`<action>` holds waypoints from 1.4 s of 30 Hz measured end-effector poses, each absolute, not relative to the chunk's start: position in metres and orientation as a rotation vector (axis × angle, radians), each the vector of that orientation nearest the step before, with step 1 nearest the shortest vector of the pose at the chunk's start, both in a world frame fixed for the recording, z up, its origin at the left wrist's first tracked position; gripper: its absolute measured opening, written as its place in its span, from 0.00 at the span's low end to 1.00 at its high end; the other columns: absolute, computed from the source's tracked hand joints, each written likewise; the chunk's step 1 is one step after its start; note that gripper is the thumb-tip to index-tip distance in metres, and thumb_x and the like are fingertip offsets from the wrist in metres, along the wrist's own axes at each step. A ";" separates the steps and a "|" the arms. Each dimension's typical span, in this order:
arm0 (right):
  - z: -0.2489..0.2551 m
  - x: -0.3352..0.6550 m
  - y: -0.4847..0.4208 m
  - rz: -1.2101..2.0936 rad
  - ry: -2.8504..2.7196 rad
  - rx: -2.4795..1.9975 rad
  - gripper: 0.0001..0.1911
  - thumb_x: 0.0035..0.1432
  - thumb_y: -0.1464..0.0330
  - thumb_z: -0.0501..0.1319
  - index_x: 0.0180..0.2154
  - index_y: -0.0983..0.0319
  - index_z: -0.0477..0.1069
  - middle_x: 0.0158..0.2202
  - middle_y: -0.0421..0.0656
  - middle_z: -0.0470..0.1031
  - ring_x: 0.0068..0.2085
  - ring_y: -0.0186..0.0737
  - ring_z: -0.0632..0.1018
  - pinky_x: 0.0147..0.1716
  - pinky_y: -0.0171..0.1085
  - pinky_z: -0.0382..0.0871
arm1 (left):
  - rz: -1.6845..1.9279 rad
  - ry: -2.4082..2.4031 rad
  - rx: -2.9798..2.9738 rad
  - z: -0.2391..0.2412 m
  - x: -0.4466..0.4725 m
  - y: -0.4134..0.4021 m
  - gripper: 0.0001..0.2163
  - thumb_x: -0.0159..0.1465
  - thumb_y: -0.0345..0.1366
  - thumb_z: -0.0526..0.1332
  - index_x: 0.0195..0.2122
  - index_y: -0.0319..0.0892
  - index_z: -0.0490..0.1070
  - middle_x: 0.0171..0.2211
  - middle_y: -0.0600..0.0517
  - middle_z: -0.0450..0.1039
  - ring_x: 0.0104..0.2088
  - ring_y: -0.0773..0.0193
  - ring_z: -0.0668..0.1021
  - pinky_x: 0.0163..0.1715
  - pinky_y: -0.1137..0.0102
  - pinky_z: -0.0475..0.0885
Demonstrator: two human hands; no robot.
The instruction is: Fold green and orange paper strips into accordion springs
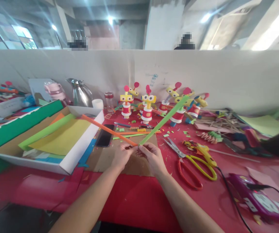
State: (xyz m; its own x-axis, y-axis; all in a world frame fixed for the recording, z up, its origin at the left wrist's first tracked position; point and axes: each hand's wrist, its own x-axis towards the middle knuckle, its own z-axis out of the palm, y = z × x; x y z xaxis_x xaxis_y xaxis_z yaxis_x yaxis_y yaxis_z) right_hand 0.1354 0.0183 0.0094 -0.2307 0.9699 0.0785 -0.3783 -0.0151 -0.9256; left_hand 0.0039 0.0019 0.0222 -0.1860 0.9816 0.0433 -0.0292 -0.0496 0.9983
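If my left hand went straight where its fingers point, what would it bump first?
Probably the right hand: the left hand points towards it, near where the held orange strip and green strip meet. Whether the hands touch is hard to tell.

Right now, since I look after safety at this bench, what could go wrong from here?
The orange strip and green strip, pinched only at their ends, might slip apart. The scissors, lying beside the right hand, could nick it. The glue gun, if hot, might burn on contact.
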 end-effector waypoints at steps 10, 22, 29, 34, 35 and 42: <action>0.002 0.137 0.022 1.200 -1.274 -0.914 0.08 0.51 0.63 0.65 0.29 0.62 0.75 0.22 0.40 0.75 0.25 0.35 0.75 0.27 0.33 0.71 | 1.445 1.146 0.922 0.021 0.011 0.003 0.09 0.47 0.39 0.70 0.25 0.39 0.77 0.22 0.52 0.74 0.27 0.64 0.74 0.32 0.70 0.67; 0.005 0.136 0.022 1.274 -1.164 -0.958 0.12 0.49 0.60 0.66 0.26 0.63 0.71 0.21 0.40 0.75 0.23 0.34 0.76 0.27 0.33 0.71 | 1.471 1.087 0.723 0.010 0.011 0.007 0.09 0.43 0.35 0.72 0.24 0.39 0.77 0.23 0.52 0.75 0.28 0.66 0.74 0.35 0.70 0.65; 0.007 0.140 0.022 1.258 -1.226 -1.018 0.12 0.48 0.60 0.66 0.27 0.63 0.73 0.22 0.41 0.76 0.24 0.36 0.76 0.27 0.34 0.72 | 1.393 1.060 0.716 0.009 0.008 0.008 0.10 0.44 0.34 0.72 0.27 0.38 0.77 0.24 0.52 0.75 0.25 0.69 0.71 0.30 0.71 0.64; 0.009 0.138 0.020 1.289 -1.186 -0.959 0.13 0.50 0.59 0.65 0.27 0.63 0.73 0.22 0.41 0.75 0.25 0.36 0.76 0.28 0.34 0.72 | 1.420 0.938 0.711 0.013 0.008 0.007 0.08 0.45 0.33 0.72 0.24 0.38 0.76 0.23 0.52 0.75 0.26 0.68 0.73 0.32 0.71 0.65; 0.009 0.137 0.020 1.276 -1.187 -0.956 0.13 0.49 0.59 0.65 0.26 0.63 0.72 0.22 0.41 0.75 0.25 0.36 0.75 0.28 0.34 0.72 | 1.413 0.911 0.696 0.014 0.009 0.006 0.08 0.44 0.33 0.72 0.24 0.38 0.77 0.23 0.52 0.75 0.27 0.68 0.74 0.32 0.71 0.66; 0.008 0.135 0.020 1.281 -1.207 -0.954 0.12 0.48 0.60 0.66 0.26 0.62 0.72 0.22 0.40 0.75 0.24 0.36 0.76 0.28 0.35 0.73 | 1.293 1.060 0.720 0.014 0.008 0.005 0.10 0.44 0.36 0.72 0.26 0.38 0.77 0.21 0.53 0.73 0.22 0.70 0.71 0.28 0.73 0.64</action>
